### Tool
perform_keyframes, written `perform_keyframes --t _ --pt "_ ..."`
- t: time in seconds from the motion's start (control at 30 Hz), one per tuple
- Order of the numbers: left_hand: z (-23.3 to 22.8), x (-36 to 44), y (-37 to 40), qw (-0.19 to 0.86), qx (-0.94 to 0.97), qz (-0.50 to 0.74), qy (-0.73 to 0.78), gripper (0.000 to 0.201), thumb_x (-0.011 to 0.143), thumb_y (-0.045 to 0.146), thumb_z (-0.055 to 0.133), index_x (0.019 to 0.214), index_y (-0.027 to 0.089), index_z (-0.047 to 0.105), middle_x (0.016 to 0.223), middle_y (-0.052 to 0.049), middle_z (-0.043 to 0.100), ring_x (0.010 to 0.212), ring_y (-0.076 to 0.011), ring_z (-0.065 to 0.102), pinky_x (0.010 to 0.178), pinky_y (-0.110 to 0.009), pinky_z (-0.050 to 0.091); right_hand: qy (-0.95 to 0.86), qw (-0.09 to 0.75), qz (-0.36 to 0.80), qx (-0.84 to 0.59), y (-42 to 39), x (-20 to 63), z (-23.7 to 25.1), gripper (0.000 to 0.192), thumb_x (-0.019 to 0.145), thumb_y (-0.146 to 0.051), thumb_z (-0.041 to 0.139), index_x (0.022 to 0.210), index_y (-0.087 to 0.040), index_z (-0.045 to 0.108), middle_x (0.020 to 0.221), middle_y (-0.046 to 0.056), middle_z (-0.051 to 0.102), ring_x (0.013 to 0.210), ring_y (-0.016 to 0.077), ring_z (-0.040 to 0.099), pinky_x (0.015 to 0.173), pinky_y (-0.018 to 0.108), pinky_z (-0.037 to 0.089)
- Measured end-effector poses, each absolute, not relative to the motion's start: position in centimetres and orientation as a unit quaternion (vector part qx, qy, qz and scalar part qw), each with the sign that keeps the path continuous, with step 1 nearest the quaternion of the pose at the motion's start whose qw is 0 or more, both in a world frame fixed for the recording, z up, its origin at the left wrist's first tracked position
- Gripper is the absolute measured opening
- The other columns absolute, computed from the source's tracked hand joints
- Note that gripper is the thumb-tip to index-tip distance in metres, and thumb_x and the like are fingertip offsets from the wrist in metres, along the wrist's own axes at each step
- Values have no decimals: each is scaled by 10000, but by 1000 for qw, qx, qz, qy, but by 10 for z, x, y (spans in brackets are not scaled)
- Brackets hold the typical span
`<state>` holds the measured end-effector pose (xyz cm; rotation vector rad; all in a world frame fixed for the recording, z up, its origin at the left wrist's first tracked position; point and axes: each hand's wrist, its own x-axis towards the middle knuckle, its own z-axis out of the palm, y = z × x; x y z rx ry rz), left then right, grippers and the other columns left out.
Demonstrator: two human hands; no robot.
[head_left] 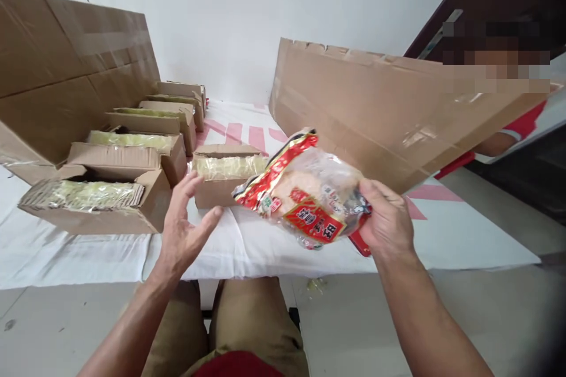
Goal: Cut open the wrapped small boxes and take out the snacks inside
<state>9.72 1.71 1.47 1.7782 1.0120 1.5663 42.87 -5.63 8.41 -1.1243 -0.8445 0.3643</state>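
Observation:
My right hand (387,218) grips one end of a clear plastic snack bag (305,194) with red and gold printing, and pale round crackers show through it. The bag is tilted above the front of the white-covered table. My left hand (186,221) is raised with thumb and fingers apart, holding nothing. Just behind its fingers stands a small open cardboard box (221,191) filled with pale yellow wrapped packets (230,166). Part of something red and flat (360,243) shows below the bag near my right hand.
Several open cardboard boxes (152,200) of similar packets line the left side, before a tall cardboard panel (101,41). Another large cardboard panel (354,106) stands at the right. Behind it is a person in a red sleeve (524,123). The table's white cloth (460,241) has pink markings.

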Motion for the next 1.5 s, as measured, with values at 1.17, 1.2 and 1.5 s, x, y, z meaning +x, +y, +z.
perform_keyframes --t 1.17,1.2,1.5 --pt "107 71 -9 528 509 619 280 854 720 509 915 1430 202 554 1254 -138 756 1137 -361 750 930 -480 662 -519 646 362 -427 -56 322 111 465 727 -626 876 961 -249 739 749 -13 671 589 145 561 538 281 482" --pt "111 72 -9 525 512 619 280 827 733 500 908 1420 196 563 1264 -136 754 1159 -356 742 954 -476 654 -519 654 354 -422 -55 321 113 438 743 -622 868 928 -248 733 736 -17 656 593 144 560 556 283 489" --pt "95 47 -13 494 566 595 287 860 698 451 935 1421 227 525 1296 -135 729 1159 -319 735 939 -431 645 -586 600 338 -426 -50 323 87 337 763 -514 886 808 -228 711 676 -30 625 606 147 540 569 287 461"
